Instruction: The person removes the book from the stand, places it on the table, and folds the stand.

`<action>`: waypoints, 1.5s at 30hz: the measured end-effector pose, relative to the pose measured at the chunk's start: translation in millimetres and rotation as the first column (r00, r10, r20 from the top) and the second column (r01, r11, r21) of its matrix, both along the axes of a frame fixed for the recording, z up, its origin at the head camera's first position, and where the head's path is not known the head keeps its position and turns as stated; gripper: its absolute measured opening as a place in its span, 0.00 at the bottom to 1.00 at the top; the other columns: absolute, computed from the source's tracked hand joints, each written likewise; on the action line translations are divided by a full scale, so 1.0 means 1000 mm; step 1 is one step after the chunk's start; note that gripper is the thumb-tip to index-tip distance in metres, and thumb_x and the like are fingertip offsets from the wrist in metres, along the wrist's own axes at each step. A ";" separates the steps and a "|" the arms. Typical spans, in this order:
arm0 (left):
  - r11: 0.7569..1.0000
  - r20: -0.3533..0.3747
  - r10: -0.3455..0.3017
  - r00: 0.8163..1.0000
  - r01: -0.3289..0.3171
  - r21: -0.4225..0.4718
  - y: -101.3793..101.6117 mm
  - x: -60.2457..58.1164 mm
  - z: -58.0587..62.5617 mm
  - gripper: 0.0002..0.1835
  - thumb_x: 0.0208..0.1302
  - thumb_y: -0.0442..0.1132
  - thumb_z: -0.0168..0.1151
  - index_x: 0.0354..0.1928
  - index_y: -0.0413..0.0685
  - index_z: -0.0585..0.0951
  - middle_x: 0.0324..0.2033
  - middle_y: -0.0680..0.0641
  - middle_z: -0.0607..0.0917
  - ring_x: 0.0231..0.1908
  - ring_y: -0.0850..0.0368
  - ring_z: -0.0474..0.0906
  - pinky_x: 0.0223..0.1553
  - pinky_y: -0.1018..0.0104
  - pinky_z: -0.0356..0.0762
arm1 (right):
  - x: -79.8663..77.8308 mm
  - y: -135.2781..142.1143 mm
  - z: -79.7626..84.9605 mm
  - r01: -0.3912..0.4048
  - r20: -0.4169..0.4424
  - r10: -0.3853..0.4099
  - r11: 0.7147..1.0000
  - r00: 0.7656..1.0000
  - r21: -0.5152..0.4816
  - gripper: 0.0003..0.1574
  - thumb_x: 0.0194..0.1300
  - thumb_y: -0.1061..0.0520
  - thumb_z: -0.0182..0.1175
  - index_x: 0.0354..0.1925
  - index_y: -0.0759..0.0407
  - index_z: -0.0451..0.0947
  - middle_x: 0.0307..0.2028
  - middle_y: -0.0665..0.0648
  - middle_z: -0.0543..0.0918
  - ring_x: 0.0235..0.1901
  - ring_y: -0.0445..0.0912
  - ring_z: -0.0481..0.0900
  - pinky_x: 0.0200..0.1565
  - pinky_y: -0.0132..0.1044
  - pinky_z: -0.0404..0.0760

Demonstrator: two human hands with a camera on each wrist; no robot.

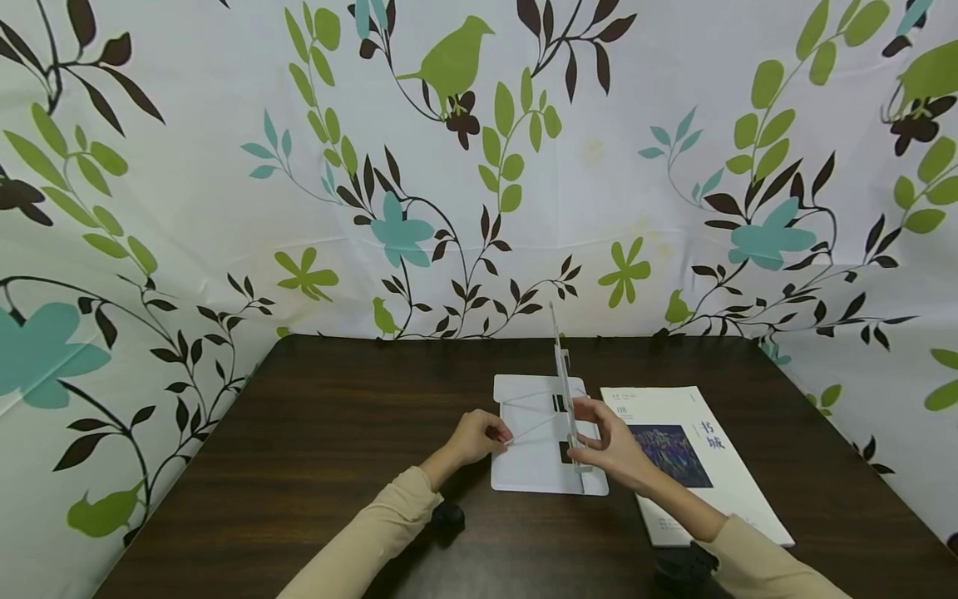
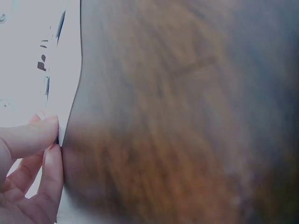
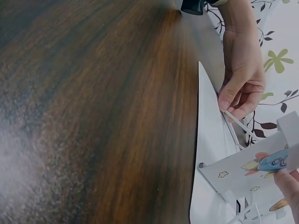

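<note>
A white folding stand, like a book stand, has its flat base (image 1: 527,474) on the table and its panel (image 1: 561,358) raised nearly upright. Cartoon pictures on the panel (image 3: 224,176) show in the right wrist view. Thin white wire (image 1: 535,427) runs from the base's left side toward the panel. My left hand (image 1: 473,438) pinches the wire's end at the base's left edge, thumb against fingertips. With thumb and fingers, my right hand (image 1: 615,443) grips the panel by its lower part. In the left wrist view, the left hand (image 2: 35,163) is by the base's edge.
A white-covered book (image 1: 674,457) with a dark blue picture lies right of the stand, partly under the right forearm. The dark wooden table (image 1: 359,416) ends at a patterned cloth (image 1: 524,249) behind. A small black device (image 1: 447,517) is by the left wrist.
</note>
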State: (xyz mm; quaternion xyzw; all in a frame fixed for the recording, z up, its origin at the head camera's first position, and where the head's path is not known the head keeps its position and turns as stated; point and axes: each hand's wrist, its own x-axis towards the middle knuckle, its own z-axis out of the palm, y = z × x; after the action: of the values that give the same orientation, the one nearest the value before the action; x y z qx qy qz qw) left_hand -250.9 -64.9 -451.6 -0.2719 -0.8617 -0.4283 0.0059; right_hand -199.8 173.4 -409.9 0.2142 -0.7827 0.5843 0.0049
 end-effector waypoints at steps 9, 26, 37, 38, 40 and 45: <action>0.999 -0.028 0.026 0.999 -0.027 -0.031 0.002 0.003 0.003 0.05 0.42 0.22 0.67 0.23 0.35 0.82 0.21 0.46 0.82 0.24 0.61 0.75 0.26 0.76 0.72 | 0.002 0.001 -0.001 0.027 0.057 -0.026 0.999 0.998 -0.021 0.41 0.50 0.68 0.60 0.61 0.72 0.55 0.54 0.72 0.66 0.55 0.64 0.63 0.51 0.54 0.70; 0.980 -0.124 0.108 0.986 -0.126 -0.153 0.010 0.006 0.006 0.04 0.45 0.27 0.66 0.20 0.42 0.84 0.21 0.50 0.83 0.23 0.62 0.74 0.23 0.74 0.70 | 0.000 0.000 0.000 0.048 0.059 -0.048 0.999 0.997 0.003 0.40 0.49 0.67 0.61 0.60 0.69 0.58 0.53 0.70 0.66 0.54 0.64 0.64 0.49 0.54 0.72; 0.991 -0.090 0.009 0.996 -0.021 -0.131 -0.001 0.007 0.009 0.03 0.50 0.27 0.63 0.28 0.38 0.83 0.25 0.47 0.83 0.27 0.59 0.77 0.29 0.72 0.73 | -0.002 -0.002 0.002 0.043 0.053 -0.045 0.998 0.998 0.036 0.38 0.50 0.66 0.62 0.59 0.66 0.60 0.53 0.69 0.67 0.54 0.63 0.64 0.49 0.54 0.73; 0.992 -0.082 -0.006 0.997 -0.005 -0.130 -0.003 0.008 0.010 0.03 0.51 0.28 0.63 0.30 0.38 0.83 0.26 0.47 0.83 0.28 0.58 0.77 0.30 0.72 0.73 | -0.002 -0.002 0.003 0.041 0.055 -0.043 0.998 0.998 0.038 0.38 0.50 0.66 0.62 0.59 0.66 0.61 0.53 0.70 0.67 0.54 0.63 0.64 0.49 0.54 0.73; 0.992 -0.068 -0.033 0.997 0.024 -0.124 -0.008 0.010 0.011 0.05 0.52 0.28 0.63 0.32 0.37 0.83 0.28 0.46 0.84 0.29 0.58 0.77 0.31 0.71 0.74 | -0.002 -0.002 0.003 0.033 0.055 -0.035 0.998 0.998 0.044 0.38 0.50 0.66 0.62 0.59 0.66 0.61 0.53 0.71 0.66 0.54 0.64 0.64 0.48 0.53 0.73; 0.994 -0.052 -0.063 0.997 0.057 -0.096 -0.016 0.015 0.021 0.08 0.54 0.28 0.61 0.37 0.35 0.82 0.33 0.43 0.84 0.33 0.56 0.77 0.36 0.67 0.75 | -0.003 -0.003 0.004 0.020 0.036 -0.022 0.998 0.999 0.057 0.38 0.49 0.66 0.63 0.59 0.65 0.62 0.52 0.71 0.67 0.53 0.65 0.64 0.47 0.51 0.75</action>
State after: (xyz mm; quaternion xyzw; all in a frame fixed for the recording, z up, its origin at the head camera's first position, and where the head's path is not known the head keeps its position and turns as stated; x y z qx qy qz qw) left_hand -236.0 -81.1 -430.9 -0.3094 -0.8719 -0.3796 0.0039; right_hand -202.4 170.7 -406.2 0.1953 -0.8011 0.5658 -0.0095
